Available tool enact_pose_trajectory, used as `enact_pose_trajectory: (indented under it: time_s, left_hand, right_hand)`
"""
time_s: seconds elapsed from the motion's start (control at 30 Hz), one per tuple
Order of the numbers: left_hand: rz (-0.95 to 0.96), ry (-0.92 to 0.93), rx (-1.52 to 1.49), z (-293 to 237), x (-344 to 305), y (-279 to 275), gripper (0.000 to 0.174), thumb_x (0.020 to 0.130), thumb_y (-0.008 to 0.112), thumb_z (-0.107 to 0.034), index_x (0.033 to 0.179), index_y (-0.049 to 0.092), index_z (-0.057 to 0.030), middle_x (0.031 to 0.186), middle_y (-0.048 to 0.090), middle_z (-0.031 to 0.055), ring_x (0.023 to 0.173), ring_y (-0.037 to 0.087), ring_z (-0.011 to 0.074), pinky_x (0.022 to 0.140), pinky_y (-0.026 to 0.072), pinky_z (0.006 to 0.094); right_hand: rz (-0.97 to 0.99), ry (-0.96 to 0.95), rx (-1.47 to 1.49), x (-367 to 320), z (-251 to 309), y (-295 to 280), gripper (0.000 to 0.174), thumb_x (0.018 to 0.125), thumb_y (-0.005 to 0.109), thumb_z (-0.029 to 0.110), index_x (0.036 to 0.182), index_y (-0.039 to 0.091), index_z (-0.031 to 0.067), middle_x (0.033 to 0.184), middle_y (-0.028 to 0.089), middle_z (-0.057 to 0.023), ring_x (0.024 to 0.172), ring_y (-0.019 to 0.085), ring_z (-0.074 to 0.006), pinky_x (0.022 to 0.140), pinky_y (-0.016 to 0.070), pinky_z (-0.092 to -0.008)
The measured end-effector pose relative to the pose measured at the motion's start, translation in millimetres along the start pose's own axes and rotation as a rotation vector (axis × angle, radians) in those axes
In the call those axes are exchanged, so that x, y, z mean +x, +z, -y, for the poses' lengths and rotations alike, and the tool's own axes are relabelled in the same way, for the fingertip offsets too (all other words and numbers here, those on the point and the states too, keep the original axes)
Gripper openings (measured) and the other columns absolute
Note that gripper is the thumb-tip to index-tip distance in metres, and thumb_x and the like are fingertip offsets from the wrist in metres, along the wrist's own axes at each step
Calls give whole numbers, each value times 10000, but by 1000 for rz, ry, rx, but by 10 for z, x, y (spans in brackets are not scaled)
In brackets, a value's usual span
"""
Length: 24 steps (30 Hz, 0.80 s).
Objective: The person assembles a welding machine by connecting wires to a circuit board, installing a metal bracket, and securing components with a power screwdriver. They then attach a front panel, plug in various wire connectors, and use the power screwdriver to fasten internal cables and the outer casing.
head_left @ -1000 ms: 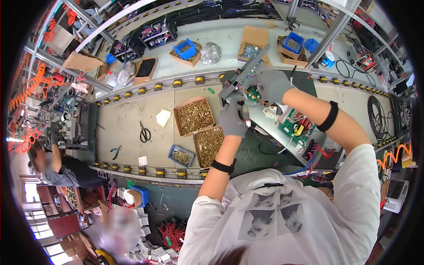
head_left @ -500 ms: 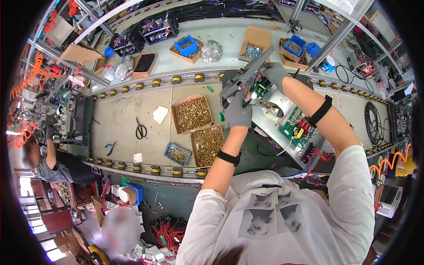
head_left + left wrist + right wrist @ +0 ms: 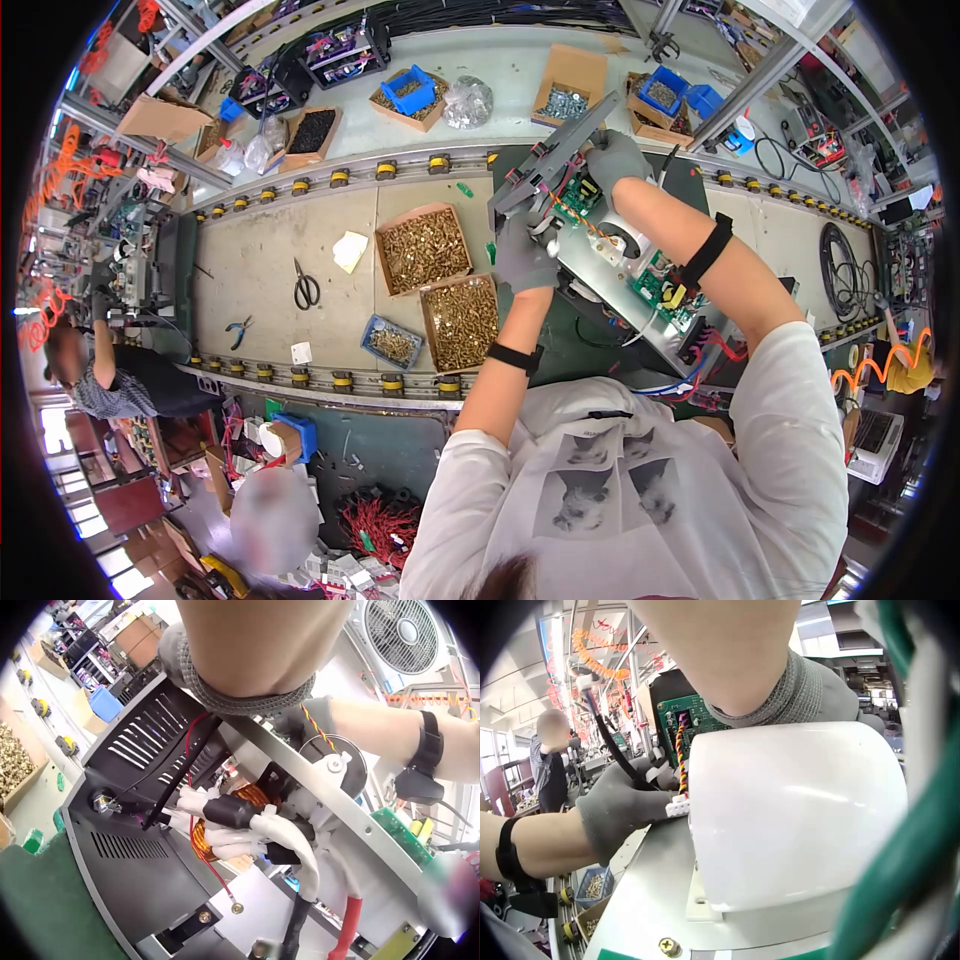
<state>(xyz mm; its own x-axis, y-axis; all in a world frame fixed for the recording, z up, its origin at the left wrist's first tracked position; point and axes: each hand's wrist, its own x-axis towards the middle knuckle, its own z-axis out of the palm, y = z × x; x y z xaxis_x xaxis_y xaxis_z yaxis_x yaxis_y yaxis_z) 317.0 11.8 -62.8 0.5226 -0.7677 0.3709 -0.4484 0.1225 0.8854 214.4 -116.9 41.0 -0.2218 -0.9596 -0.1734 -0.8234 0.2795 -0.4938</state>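
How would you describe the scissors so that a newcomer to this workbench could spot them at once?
Find the pale worktop between the two rows of yellow-and-black rollers. On it, left of the two cardboard boxes of brass-coloured pieces, lie the scissors, blades pointing away from the camera wearer. Black looped handles set them apart from the blue-handled pliers nearby.

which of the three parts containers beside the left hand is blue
The small tray, left of the lower box; that box and the upper box are bigger and brown.
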Motion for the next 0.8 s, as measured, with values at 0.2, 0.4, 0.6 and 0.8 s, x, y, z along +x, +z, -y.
enact_pose_trajectory:
  time_s: [0.2,0.4,0.6,0.8]
  left_hand:
    - [-183,-195,153,-333,165,88,254,667,666,-83,899,569,-117,828,624,86,776,597,310,635,470,422]
    - [133,136,252,-68,123,-28,220,695,668,-102,889,582,-158,711,591,79,699,592,280,612,463,380]
    - [150,70,311,-121,120,-18,267,655,624,-21,859,576,-186,660,560,77,689,569,282,594,439,406]
    - [154,39,289,-35,93,35,278,644,625,-13,853,573,-189,671,561,92,705,547,318,610,425,423]
  right_hand:
    - [102,52,74,145,-86,53,283,735,667,310,1001,693,217,1021,678,-67,994,616,-272,892,422,-349]
    - [203,104,90,204,-59,30,351,738,659,330,1080,678,251,1082,663,-79,1038,602,-286,902,428,-361]
    - [228,-8,68,407,-219,365,350,772,620,326,1104,667,223,1118,648,-91,1043,601,-301,907,430,-382]
    - [253,9,231,355,-221,350,341,787,601,296,1113,661,213,1114,647,-85,1032,604,-295,878,450,-357]
